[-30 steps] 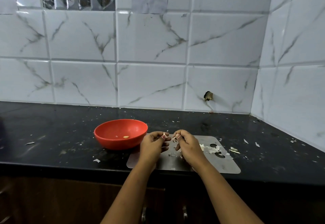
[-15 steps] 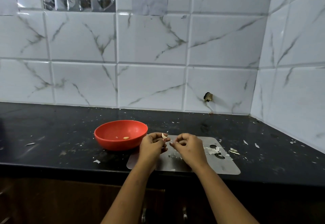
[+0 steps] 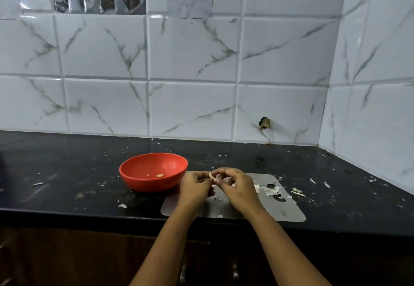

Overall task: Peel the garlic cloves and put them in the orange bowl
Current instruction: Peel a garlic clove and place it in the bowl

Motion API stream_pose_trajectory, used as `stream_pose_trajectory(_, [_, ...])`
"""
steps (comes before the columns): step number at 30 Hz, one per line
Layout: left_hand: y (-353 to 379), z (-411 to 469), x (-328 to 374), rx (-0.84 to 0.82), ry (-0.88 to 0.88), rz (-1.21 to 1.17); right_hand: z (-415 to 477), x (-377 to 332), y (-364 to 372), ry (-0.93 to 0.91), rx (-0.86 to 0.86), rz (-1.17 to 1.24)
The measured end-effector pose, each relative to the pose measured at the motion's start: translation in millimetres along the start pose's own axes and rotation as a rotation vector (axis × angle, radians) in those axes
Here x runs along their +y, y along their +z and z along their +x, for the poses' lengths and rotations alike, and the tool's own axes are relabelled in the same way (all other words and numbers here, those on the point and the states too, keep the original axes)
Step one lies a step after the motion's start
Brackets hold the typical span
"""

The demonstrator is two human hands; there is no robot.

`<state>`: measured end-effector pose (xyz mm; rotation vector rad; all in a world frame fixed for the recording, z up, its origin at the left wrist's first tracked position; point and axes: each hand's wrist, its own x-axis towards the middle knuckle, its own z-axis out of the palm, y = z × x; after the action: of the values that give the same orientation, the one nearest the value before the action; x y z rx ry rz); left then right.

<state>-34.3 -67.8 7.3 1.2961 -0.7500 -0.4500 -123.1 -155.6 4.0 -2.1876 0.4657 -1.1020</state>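
Pinching small pale garlic clove [image 3: 211,175] in curled fingertips of left hand [image 3: 195,188]; picking at its papery skin with curled fingertips of right hand [image 3: 239,190], likely mid-peel. Held just above flat grey metal sheet [image 3: 280,211], probably so skin drops there with loose white peel scraps [image 3: 268,190]. Wrists turned inward, knuckles up, forearms converging from near edge. Kept just right of round orange plastic bowl [image 3: 145,184] for short drop; one peeled clove [image 3: 159,175] already inside. All on black speckled worktop [image 3: 67,173].
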Motion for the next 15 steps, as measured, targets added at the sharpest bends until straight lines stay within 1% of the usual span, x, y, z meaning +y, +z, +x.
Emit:
stream_pose_trajectory(2, [-0.2, -0.3, 0.2, -0.031, 0.007, 0.008, -0.3, 0.2, -0.1, -0.013, -0.009, -0.027])
stream_pose_trajectory(7, [0.7, -1.2, 2.8, -0.095, 0.016, 0.029, -0.3, 1.2, -0.8, -0.013, 0.017, 0.030])
stream_pose_trajectory(15, [0.9, -3.2, 3.0, -0.077, 0.050, 0.093, -1.5, -1.2, -1.8, 0.004, 0.029, 0.029])
